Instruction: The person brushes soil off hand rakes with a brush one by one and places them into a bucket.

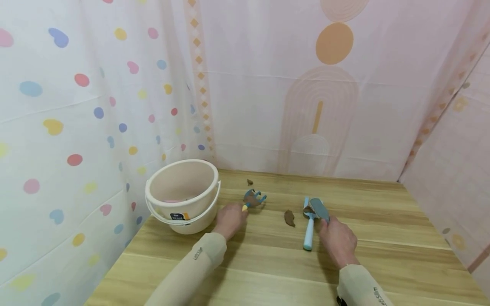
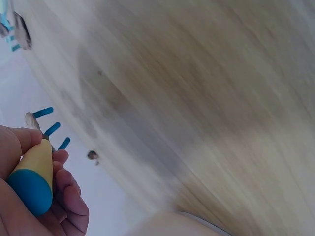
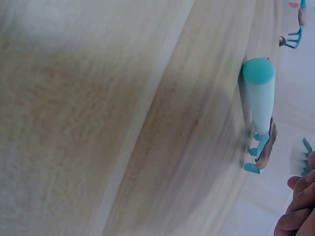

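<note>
Right of the bucket [image 1: 200, 203], the left hand [image 1: 230, 220] curls round a fork [image 1: 248, 205]; the right hand [image 1: 339, 240] grips a brush [image 1: 320, 209], seemingly to scrub the rake [image 1: 309, 231]; next needs light strokes.

A cloth-walled nook, its wider room unclear: dotted cloth [image 1: 95, 140] on the left, arch-printed cloth [image 1: 275, 97] behind, paler patterned cloth [image 1: 451, 165] right, around a wood-grain table [image 1: 272, 263].

The bucket [image 1: 202, 205] partly hides its contents [image 1: 173, 201]; right wrist view blurs an apparent brush [image 3: 306, 165].
</note>
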`<state>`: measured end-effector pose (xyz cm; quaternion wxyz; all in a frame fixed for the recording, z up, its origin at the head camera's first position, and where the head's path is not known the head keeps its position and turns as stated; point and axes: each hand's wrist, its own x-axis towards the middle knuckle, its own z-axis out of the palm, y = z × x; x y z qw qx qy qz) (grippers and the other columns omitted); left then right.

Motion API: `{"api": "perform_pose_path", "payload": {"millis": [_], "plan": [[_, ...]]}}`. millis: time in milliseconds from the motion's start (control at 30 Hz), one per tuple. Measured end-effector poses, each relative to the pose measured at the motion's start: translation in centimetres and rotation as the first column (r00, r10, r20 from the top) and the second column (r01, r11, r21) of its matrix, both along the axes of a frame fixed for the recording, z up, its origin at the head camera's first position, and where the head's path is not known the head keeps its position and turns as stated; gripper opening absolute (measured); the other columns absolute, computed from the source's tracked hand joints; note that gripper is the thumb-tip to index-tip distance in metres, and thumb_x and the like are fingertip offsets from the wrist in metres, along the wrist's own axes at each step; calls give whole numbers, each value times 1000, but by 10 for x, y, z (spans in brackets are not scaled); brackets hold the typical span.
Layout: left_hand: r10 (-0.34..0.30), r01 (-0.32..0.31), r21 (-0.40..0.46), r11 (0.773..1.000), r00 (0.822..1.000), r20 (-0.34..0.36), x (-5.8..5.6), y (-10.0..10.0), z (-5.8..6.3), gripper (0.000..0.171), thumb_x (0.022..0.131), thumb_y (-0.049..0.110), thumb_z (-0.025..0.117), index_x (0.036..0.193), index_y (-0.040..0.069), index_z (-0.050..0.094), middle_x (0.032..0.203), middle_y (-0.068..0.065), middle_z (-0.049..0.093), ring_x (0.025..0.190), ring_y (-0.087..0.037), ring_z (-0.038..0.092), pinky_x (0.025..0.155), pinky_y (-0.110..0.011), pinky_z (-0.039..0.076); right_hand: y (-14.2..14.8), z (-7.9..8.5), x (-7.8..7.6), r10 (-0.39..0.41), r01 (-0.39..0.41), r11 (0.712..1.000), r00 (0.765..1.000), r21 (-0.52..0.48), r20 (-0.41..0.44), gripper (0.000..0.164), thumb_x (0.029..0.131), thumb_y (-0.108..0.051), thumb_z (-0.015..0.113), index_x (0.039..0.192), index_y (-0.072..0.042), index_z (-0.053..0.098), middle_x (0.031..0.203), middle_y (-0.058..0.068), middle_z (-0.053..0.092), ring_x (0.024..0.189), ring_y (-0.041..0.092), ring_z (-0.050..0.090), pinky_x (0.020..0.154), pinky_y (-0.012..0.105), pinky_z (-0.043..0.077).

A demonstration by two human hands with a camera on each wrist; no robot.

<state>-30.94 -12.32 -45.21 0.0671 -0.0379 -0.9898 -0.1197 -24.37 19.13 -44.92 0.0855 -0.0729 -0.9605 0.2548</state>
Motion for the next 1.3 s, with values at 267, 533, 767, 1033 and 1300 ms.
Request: {"api": "perform_pose_path", "payload": {"millis": [267, 533, 767, 1033, 1300], "plan": [[-92, 91, -14, 996, 993, -78, 15, 10, 8, 18, 93, 23, 65, 80, 12, 64, 63, 3, 52, 53, -12, 49, 49, -30, 42, -4, 2, -3, 8, -8, 1000, 1000, 8, -18, 30, 100, -28, 49, 94, -1, 60, 65, 7, 52, 61, 26, 51, 52, 42, 41], [-179, 186, 25, 982, 969, -172, 25, 19, 9, 19, 94, 29, 69, 82, 13, 66, 64, 7, 53, 52, -9, 47, 46, -26, 39, -11, 7, -4, 41, -41, 999, 998, 5, -52, 31, 99, -29, 50, 100, 0, 61, 77, 15, 63, 65, 30, 58, 55, 48, 46], [-227, 232, -4, 973, 950, -216, 32, 28, 11, 17, 92, 30, 70, 85, 14, 70, 65, 7, 55, 54, -8, 47, 46, -27, 38, -20, 5, -4, 111, -108, 994, 985, 25, -129, 31, 100, -30, 53, 109, -2, 65, 77, 13, 66, 63, 28, 60, 50, 44, 45], [-283, 286, -12, 958, 942, -181, 43, 37, 15, 31, 91, 29, 71, 65, 18, 58, 58, 10, 48, 51, -6, 44, 47, -26, 38, -37, 2, -1, 295, -284, 956, 925, 76, -240, 29, 100, -28, 58, 115, -5, 69, 75, 6, 68, 57, 18, 58, 46, 34, 43], [-321, 313, -69, 947, 922, -219, 51, 44, 16, 39, 90, 30, 71, 59, 19, 50, 56, 10, 45, 49, -7, 41, 46, -27, 36, -42, -2, 3, 275, -255, 960, 932, 112, -236, 34, 98, -26, 62, 121, -2, 68, 83, 13, 72, 54, 18, 55, 43, 33, 41]]}}
